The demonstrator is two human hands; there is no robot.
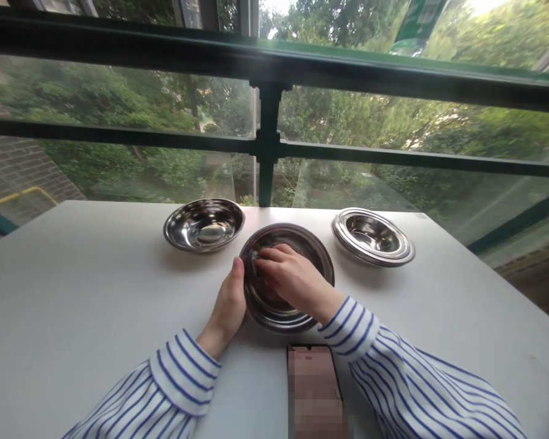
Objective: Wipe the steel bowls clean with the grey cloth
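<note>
A steel dish (318, 250) lies on the white table (73, 292) right in front of me. My left hand (230, 302) grips its left rim, thumb on top. My right hand (293, 277) reaches into the dish with its fingers curled together near the left inner wall, pinching something small and dark that I cannot make out. Both sleeves are white with blue stripes.
A steel bowl (204, 224) stands at the back left and a stack of steel dishes (373, 236) at the back right. A phone (315, 390) lies at the near edge between my arms. A dark railing and glass panels run behind the table.
</note>
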